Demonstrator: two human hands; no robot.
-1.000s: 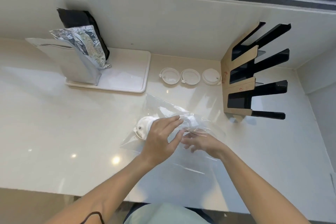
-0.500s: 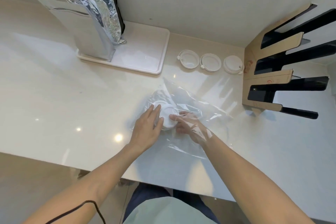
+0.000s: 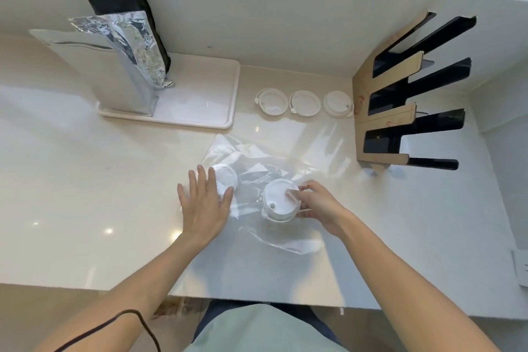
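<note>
A person's two bare hands worked over a pale, glossy desk (image 3: 71,180), seen from above. The left hand (image 3: 204,203) lay flat with its fingers straight and spread, palm down on the near left edge of a clear plastic bag (image 3: 271,163), its fingertips touching a second lid (image 3: 227,176) that showed through the film. The right hand (image 3: 320,204) had its fingers curled and pinched the right rim of a white lid (image 3: 278,203), a round plastic cup lid with a small hole near its left edge. That lid sat at the middle of the crumpled bag, near the front of the desk; whether it lay inside the bag or on top could not be told. Farther back, three lids (image 3: 305,103) stood in a row beside a white tray (image 3: 234,94), which carried a silver foil pouch (image 3: 120,66) and a black pouch (image 3: 123,0). A cardboard rack (image 3: 385,111) with black slots stood at the right.
</note>
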